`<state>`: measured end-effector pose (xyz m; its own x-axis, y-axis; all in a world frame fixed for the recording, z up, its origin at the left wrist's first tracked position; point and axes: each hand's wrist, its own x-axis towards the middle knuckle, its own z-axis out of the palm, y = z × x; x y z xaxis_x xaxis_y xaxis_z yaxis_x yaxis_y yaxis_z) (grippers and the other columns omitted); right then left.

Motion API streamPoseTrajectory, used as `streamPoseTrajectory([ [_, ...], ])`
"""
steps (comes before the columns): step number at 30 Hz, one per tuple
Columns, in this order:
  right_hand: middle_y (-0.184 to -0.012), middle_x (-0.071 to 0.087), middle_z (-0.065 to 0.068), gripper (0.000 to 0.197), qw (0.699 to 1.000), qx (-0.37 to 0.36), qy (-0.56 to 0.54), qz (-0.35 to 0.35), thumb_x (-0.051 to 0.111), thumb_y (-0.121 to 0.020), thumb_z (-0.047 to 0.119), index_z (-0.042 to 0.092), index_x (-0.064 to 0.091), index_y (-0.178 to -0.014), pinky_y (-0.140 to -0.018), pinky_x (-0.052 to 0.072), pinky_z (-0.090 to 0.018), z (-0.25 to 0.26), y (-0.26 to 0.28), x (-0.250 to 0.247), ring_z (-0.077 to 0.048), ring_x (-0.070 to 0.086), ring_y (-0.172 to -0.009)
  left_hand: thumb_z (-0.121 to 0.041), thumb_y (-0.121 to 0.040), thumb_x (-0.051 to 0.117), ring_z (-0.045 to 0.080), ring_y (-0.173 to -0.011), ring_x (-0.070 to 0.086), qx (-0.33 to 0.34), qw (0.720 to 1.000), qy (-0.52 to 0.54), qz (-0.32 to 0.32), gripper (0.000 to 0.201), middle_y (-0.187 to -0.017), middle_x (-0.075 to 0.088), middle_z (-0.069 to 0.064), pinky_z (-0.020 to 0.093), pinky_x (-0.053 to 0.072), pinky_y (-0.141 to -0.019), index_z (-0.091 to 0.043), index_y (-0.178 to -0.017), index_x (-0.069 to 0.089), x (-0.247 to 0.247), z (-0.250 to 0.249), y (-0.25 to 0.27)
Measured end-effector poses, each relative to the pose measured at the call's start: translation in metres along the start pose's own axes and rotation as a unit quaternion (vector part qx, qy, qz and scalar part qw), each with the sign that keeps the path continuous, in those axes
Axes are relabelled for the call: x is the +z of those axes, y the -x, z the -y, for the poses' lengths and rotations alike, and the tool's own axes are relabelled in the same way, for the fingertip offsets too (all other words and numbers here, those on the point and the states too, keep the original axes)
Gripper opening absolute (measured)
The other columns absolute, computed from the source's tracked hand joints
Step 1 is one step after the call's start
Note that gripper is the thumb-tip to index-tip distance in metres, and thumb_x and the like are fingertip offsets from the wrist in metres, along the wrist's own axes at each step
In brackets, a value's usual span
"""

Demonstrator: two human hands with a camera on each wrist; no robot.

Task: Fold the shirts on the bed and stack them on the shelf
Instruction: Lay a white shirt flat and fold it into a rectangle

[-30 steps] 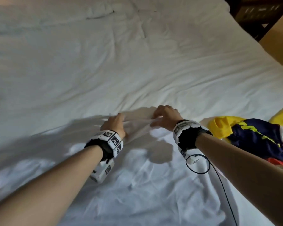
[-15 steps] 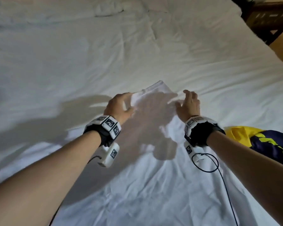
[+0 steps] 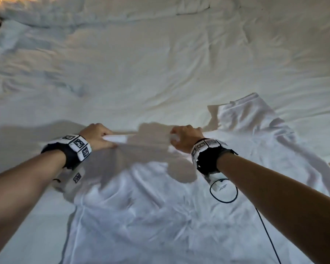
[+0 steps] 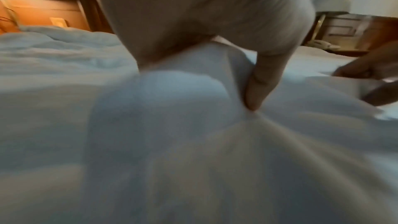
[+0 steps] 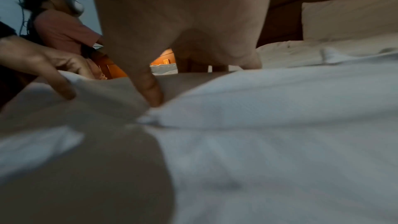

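White shirt (image 3: 160,216) lay spread flat on the bed (image 3: 141,73), body toward the person, far edge pulled taut between the two hands. Fabric creased, with wrinkles fanning out from each grip; one sleeve (image 3: 255,119) trailed off to the right, its cuff end rumpled. Shirt and bedsheet nearly the same white, so the shirt's left edge showed mainly as a shadowed line.

Left hand (image 3: 97,137) pinched the shirt's far edge, thumb and curled fingers closed on a small fold; in the left wrist view the thumb (image 4: 258,84) pressed into bunched cloth. Right hand (image 3: 185,139) did likewise a little apart to the right, fingers curled over a gathered bit of fabric; in the right wrist view its thumb (image 5: 150,89) dug into a ridge of cloth. Both wrists wore black bands with marker tiles. A thin black cable (image 3: 265,225) ran from the right wrist across the shirt.

Pillows (image 5: 349,21) stood at the headboard.
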<state>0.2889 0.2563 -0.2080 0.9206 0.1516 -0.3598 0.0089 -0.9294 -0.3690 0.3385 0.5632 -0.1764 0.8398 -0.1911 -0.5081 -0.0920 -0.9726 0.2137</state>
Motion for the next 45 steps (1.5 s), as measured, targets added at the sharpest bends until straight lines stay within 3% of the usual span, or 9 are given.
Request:
streamPoseTrajectory([
  [4, -0.117, 0.061, -0.005, 0.024, 0.998, 0.058, -0.001, -0.009, 0.047, -0.089, 0.027, 0.027, 0.064, -0.106, -0.094, 0.033, -0.046, 0.010, -0.013, 0.001, -0.029, 0.053, -0.111, -0.072, -0.058, 0.072, 0.024, -0.069, 0.059, -0.072, 0.997, -0.038, -0.018, 0.057, -0.068, 0.064, 0.003, 0.028, 0.036, -0.057, -0.017, -0.066, 0.064, -0.019, 0.034, 0.002],
  [11, -0.106, 0.063, -0.002, 0.018, 0.993, 0.080, -0.079, -0.020, 0.061, -0.084, 0.041, 0.036, 0.071, -0.098, -0.098, 0.035, -0.046, 0.032, -0.025, 0.000, -0.028, 0.055, -0.106, -0.023, -0.078, 0.080, 0.022, -0.086, 0.064, -0.154, 0.915, 0.362, -0.089, 0.028, -0.096, 0.069, 0.006, 0.031, 0.053, -0.077, -0.013, -0.103, 0.071, 0.008, 0.062, 0.001],
  [15, -0.101, 0.068, -0.008, 0.015, 0.975, 0.126, -0.157, -0.090, 0.065, -0.080, 0.029, 0.028, 0.074, -0.092, -0.089, 0.052, -0.040, 0.032, -0.043, -0.005, -0.033, 0.062, -0.096, -0.037, -0.074, 0.080, 0.021, -0.077, 0.066, -0.163, 0.912, 0.334, -0.173, 0.020, -0.084, 0.072, 0.003, 0.032, 0.055, -0.075, -0.021, -0.075, 0.070, 0.015, 0.064, -0.020],
  [18, -0.126, 0.051, -0.005, 0.031, 0.982, 0.129, -0.042, -0.133, 0.058, -0.087, 0.024, 0.030, 0.062, -0.117, -0.100, 0.039, -0.052, 0.041, -0.042, 0.012, -0.032, 0.046, -0.121, -0.048, -0.072, 0.074, 0.022, -0.072, 0.063, -0.204, 0.891, 0.349, -0.206, 0.034, -0.083, 0.072, 0.005, 0.027, 0.048, -0.075, -0.016, -0.084, 0.073, 0.025, 0.061, -0.017],
  [22, -0.160, 0.007, -0.002, 0.068, 0.992, 0.031, 0.015, -0.125, 0.058, -0.089, 0.028, 0.027, 0.025, -0.148, -0.112, 0.007, -0.065, 0.071, 0.029, 0.056, -0.029, 0.004, -0.148, -0.047, -0.080, 0.070, 0.023, -0.076, 0.060, -0.243, 0.855, 0.394, -0.235, 0.033, -0.077, 0.064, 0.003, 0.025, 0.045, -0.077, -0.019, -0.067, 0.059, 0.047, 0.054, 0.021],
  [27, -0.150, 0.037, -0.013, 0.064, 0.980, -0.159, -0.064, -0.098, 0.064, -0.073, 0.048, 0.021, 0.050, -0.130, -0.101, 0.029, -0.072, 0.133, 0.174, 0.167, -0.033, 0.031, -0.141, -0.041, -0.079, 0.071, 0.023, -0.083, 0.066, -0.216, 0.870, 0.371, -0.242, 0.025, -0.080, 0.070, -0.001, 0.029, 0.052, -0.079, -0.017, -0.083, 0.071, 0.095, 0.065, 0.084],
  [32, -0.160, 0.019, -0.011, 0.099, 0.966, -0.253, 0.008, 0.049, 0.063, -0.063, 0.066, 0.017, 0.035, -0.144, -0.106, 0.003, -0.069, 0.191, 0.274, 0.231, -0.034, 0.014, -0.148, -0.028, -0.081, 0.073, 0.019, -0.084, 0.063, -0.214, 0.881, 0.370, -0.202, 0.022, -0.086, 0.068, 0.001, 0.024, 0.050, -0.085, -0.013, -0.097, 0.074, 0.100, 0.063, 0.112],
  [38, -0.151, 0.035, -0.010, 0.061, 0.983, -0.181, 0.011, 0.028, 0.044, -0.069, 0.018, 0.023, 0.054, -0.129, -0.093, 0.047, -0.059, 0.218, 0.289, 0.237, -0.033, 0.044, -0.135, -0.015, -0.081, 0.070, 0.018, -0.081, 0.064, -0.183, 0.890, 0.350, -0.226, 0.017, -0.089, 0.073, 0.007, 0.021, 0.050, -0.079, -0.010, -0.096, 0.076, 0.099, 0.071, 0.114],
  [45, -0.162, -0.011, 0.002, 0.110, 0.962, -0.237, -0.095, 0.099, 0.057, -0.059, 0.000, 0.021, 0.005, -0.154, -0.104, -0.026, -0.058, 0.216, 0.313, 0.223, -0.025, -0.019, -0.147, -0.034, -0.086, 0.066, 0.030, -0.100, 0.066, -0.226, 0.873, 0.375, -0.214, 0.028, -0.102, 0.073, 0.011, 0.035, 0.052, -0.091, -0.010, -0.101, 0.072, 0.117, 0.085, 0.159],
])
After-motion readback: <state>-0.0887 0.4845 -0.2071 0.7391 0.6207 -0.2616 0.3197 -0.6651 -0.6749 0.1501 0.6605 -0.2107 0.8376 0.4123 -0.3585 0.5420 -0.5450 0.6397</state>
